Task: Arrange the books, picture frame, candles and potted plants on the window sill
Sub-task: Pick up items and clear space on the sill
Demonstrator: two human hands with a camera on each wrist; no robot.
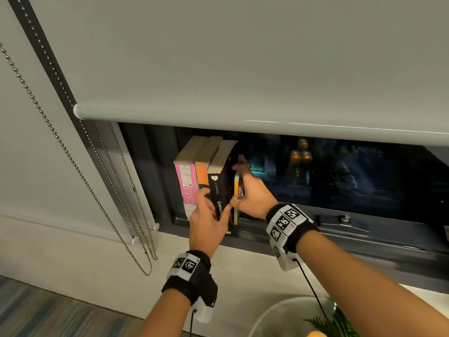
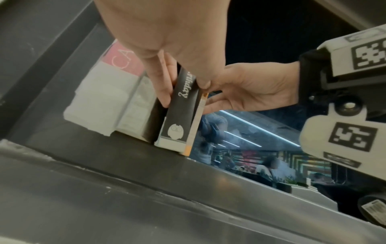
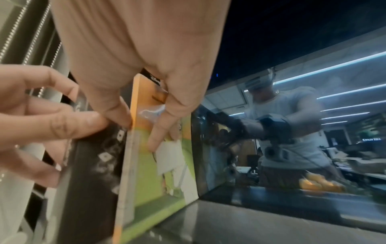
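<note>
— Both hands on the books? How are they gripping?

— Yes. My left hand (image 1: 206, 215) pinches the spine of the black book (image 1: 220, 190), thumb on one side, fingers on the other. My right hand (image 1: 252, 193) clamps the thin orange book (image 1: 236, 188), thumb on its spine, fingers flat on the green cover.

— Where do they stand?

— Upright at the left end of the window sill (image 1: 303, 242), beside the pink book (image 1: 188, 186) and another orange book (image 1: 201, 175), backs to the glass.

— Any container?

— A white bowl (image 1: 279, 314) below, holding green leaves; more I cannot tell.
</note>
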